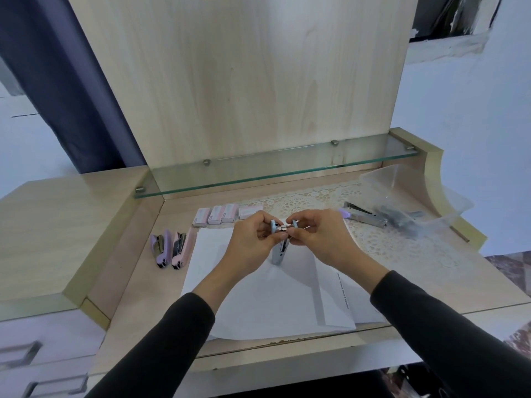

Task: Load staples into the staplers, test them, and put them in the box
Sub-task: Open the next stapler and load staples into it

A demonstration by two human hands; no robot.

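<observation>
A light blue stapler (pixel 279 248) stands opened over the white paper (pixel 275 294), its metal magazine pointing down toward me. My left hand (pixel 253 234) grips its blue top on the left. My right hand (pixel 319 234) pinches the other blue part and the magazine's top end, where small metal staples seem to sit. A purple stapler (pixel 159 248) and a pink stapler (pixel 181 248) lie side by side to the left of the paper. Several small staple boxes (pixel 221 215) line up behind my hands.
A clear plastic box (pixel 413 193) at the back right holds more staplers; an open silver one (pixel 367 215) lies by it on a lace mat (pixel 402 248). A glass shelf (pixel 273 168) spans the back. Drawers (pixel 37 354) stand at the lower left.
</observation>
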